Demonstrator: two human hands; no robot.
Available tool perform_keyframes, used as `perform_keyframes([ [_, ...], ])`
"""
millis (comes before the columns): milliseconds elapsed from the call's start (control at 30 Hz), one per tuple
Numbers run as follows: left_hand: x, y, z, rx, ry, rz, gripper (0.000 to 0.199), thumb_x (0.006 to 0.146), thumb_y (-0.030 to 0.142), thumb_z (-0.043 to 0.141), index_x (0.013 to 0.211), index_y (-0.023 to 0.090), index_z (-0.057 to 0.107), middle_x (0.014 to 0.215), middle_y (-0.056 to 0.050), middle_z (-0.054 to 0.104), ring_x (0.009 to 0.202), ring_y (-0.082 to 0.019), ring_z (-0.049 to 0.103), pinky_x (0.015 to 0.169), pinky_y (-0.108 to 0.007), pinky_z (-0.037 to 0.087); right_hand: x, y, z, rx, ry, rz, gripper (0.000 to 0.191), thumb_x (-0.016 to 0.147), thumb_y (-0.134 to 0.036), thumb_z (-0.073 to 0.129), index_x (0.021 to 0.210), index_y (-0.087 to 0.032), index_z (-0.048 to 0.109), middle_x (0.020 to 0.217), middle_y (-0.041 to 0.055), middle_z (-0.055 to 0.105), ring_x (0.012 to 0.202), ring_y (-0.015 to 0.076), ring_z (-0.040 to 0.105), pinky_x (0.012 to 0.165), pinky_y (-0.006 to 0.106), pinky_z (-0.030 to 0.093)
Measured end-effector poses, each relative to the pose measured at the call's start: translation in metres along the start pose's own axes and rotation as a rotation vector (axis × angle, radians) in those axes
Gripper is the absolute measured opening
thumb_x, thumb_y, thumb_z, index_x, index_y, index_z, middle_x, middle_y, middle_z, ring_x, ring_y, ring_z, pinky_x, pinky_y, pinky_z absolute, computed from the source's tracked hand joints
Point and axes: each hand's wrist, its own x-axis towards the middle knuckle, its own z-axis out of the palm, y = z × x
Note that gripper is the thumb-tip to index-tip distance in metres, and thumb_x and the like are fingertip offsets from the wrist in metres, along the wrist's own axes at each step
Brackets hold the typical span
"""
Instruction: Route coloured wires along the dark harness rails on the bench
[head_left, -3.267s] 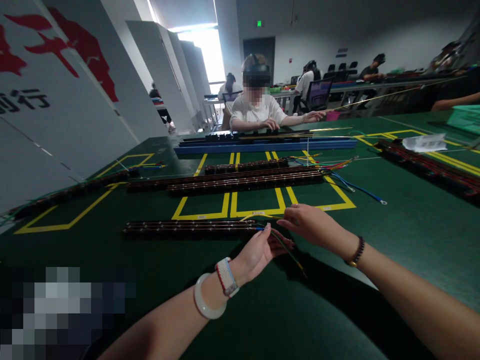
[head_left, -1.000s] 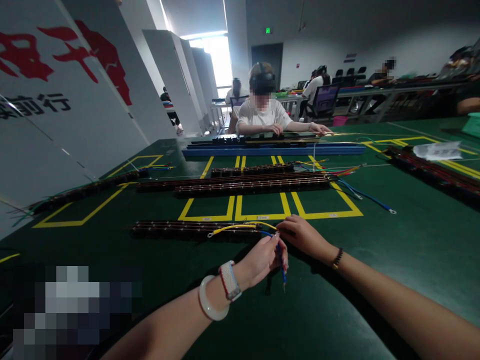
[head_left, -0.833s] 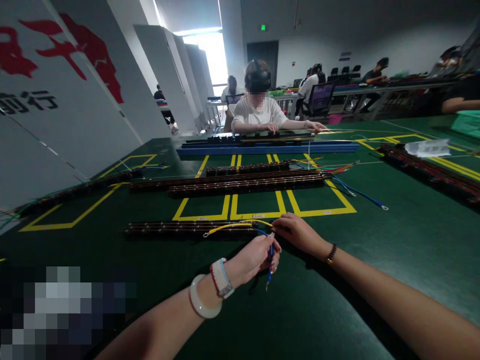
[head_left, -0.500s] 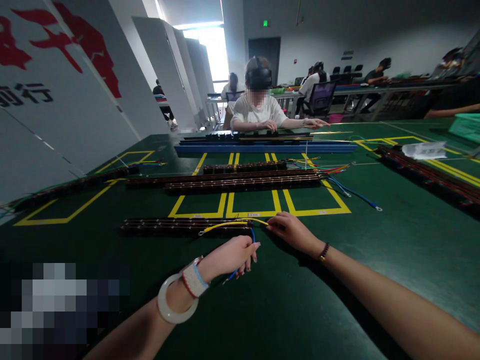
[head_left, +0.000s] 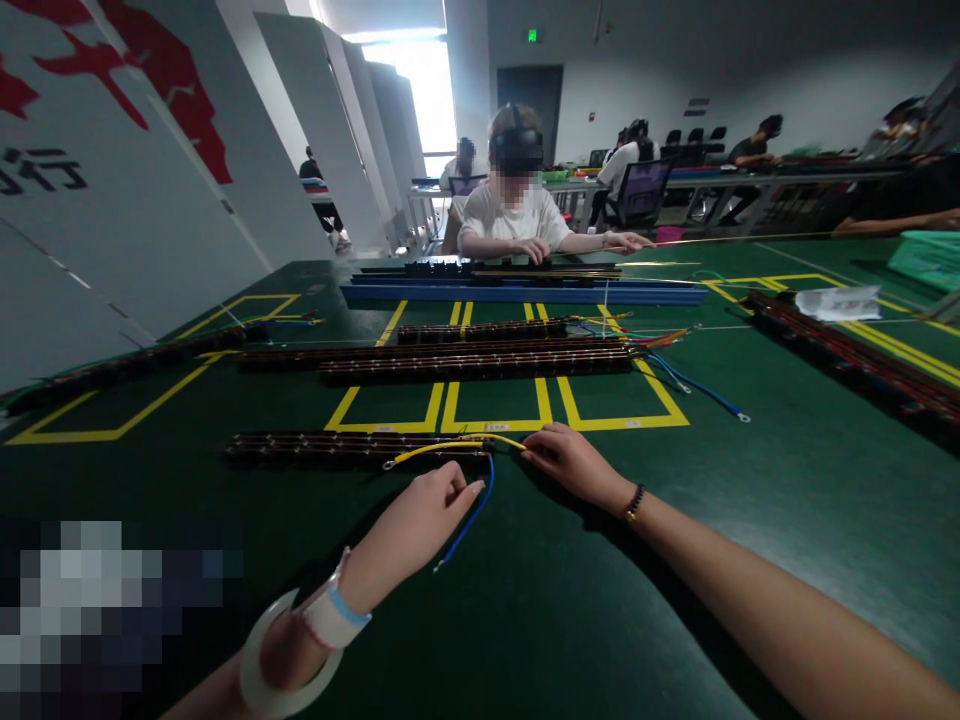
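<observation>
A dark strip assembly [head_left: 300, 452] with rows of copper-coloured bars lies on the green table in front of me. At its right end are a short yellow wire [head_left: 435, 449] with a ring terminal, a blue wire [head_left: 474, 520] hanging toward me, and a second yellow wire [head_left: 499, 438]. My right hand [head_left: 574, 465] pinches the free end of that second yellow wire. My left hand [head_left: 420, 515], fingers curled, is at the near edge of the assembly, left of the blue wire. Its fingertips are partly hidden, so what they hold does not show.
Longer bar assemblies [head_left: 480, 362] with coloured wires lie beyond, across yellow tape outlines [head_left: 499, 427]. Another assembly [head_left: 847, 360] is at the right, near a green basket [head_left: 930, 262]. A co-worker [head_left: 517, 200] sits opposite, behind a blue rail [head_left: 525, 294].
My left hand has moved left, off the blue wire, and its fingers have curled. The blue wire now hangs in plain sight. My right hand keeps its pinch on the yellow wire.
</observation>
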Motion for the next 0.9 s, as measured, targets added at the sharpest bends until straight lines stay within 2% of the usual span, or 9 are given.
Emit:
perform_keyframes([
  [133, 0.000, -0.011, -0.001, -0.273, 0.033, 0.010, 0.047, 0.082, 0.057, 0.045, 0.109, 0.019, 0.051, 0.099, -0.007, 0.057, 0.079, -0.015, 0.057, 0.068, -0.026, 0.045, 0.000, -0.001, -0.002, 0.111, 0.016, 0.044, 0.018, 0.088, -0.030, 0.054, 0.096, -0.018, 0.065, 0.089, 0.0047, 0.060, 0.080, 0.0134, 0.054, 0.072, 0.026, 0.043],
  [267, 0.000, -0.014, 0.008, -0.672, 0.024, -0.023, 0.053, 0.083, 0.048, 0.048, 0.127, 0.021, 0.033, 0.105, -0.008, 0.054, 0.072, -0.012, 0.055, 0.069, -0.030, 0.048, 0.001, 0.001, -0.002, 0.181, 0.118, 0.107, 0.021, 0.087, -0.031, 0.054, 0.100, -0.017, 0.065, 0.090, 0.0060, 0.060, 0.077, 0.0137, 0.054, 0.068, 0.026, 0.043],
  [367, 0.001, -0.008, 0.013, -0.894, 0.137, -0.019, 0.044, 0.086, 0.042, 0.044, 0.123, 0.021, 0.036, 0.103, -0.007, 0.053, 0.068, -0.009, 0.051, 0.063, -0.025, 0.045, 0.001, 0.003, -0.002, 0.204, 0.160, 0.146, 0.022, 0.086, -0.032, 0.056, 0.098, -0.017, 0.065, 0.088, 0.0053, 0.062, 0.077, 0.0139, 0.055, 0.068, 0.026, 0.044],
  [433, 0.003, -0.001, 0.014, -0.924, 0.232, 0.010, 0.037, 0.088, 0.039, 0.042, 0.119, 0.019, 0.039, 0.100, -0.005, 0.051, 0.066, -0.007, 0.048, 0.060, -0.023, 0.043, 0.001, 0.003, -0.002, 0.230, 0.165, 0.179, 0.021, 0.085, -0.033, 0.057, 0.097, -0.017, 0.065, 0.088, 0.0043, 0.063, 0.078, 0.0135, 0.056, 0.069, 0.026, 0.044],
  [533, 0.007, 0.011, 0.013, -0.798, 0.333, 0.125, 0.035, 0.090, 0.038, 0.038, 0.119, 0.019, 0.040, 0.100, -0.004, 0.050, 0.065, -0.007, 0.046, 0.063, -0.023, 0.044, 0.002, 0.004, -0.002, 0.272, 0.149, 0.211, 0.021, 0.085, -0.032, 0.057, 0.097, -0.017, 0.066, 0.091, 0.0041, 0.064, 0.081, 0.0135, 0.058, 0.072, 0.025, 0.044],
  [600, 0.008, 0.019, 0.013, -0.642, 0.344, 0.239, 0.036, 0.091, 0.040, 0.036, 0.121, 0.020, 0.042, 0.106, -0.005, 0.049, 0.071, -0.008, 0.048, 0.070, -0.024, 0.045, 0.002, 0.005, -0.002, 0.281, 0.128, 0.220, 0.022, 0.085, -0.032, 0.056, 0.098, -0.016, 0.065, 0.093, 0.0045, 0.065, 0.084, 0.0142, 0.058, 0.074, 0.026, 0.044],
  [733, 0.007, 0.033, 0.017, -0.271, 0.251, 0.442, 0.036, 0.092, 0.040, 0.035, 0.116, 0.022, 0.054, 0.118, -0.006, 0.045, 0.100, -0.013, 0.048, 0.090, -0.026, 0.041, 0.002, 0.005, -0.002, 0.282, 0.060, 0.192, 0.025, 0.087, -0.036, 0.053, 0.094, -0.014, 0.065, 0.089, 0.0047, 0.065, 0.081, 0.0149, 0.058, 0.072, 0.026, 0.042],
  [900, 0.017, 0.032, 0.032, 0.180, 0.167, 0.580, 0.038, 0.092, 0.039, 0.033, 0.104, 0.017, 0.061, 0.104, -0.008, 0.050, 0.088, -0.016, 0.048, 0.084, -0.034, 0.039, 0.002, 0.006, -0.003, 0.280, -0.029, 0.134, 0.029, 0.089, -0.038, 0.050, 0.087, -0.013, 0.065, 0.083, 0.0040, 0.064, 0.077, 0.0145, 0.056, 0.069, 0.025, 0.041],
])
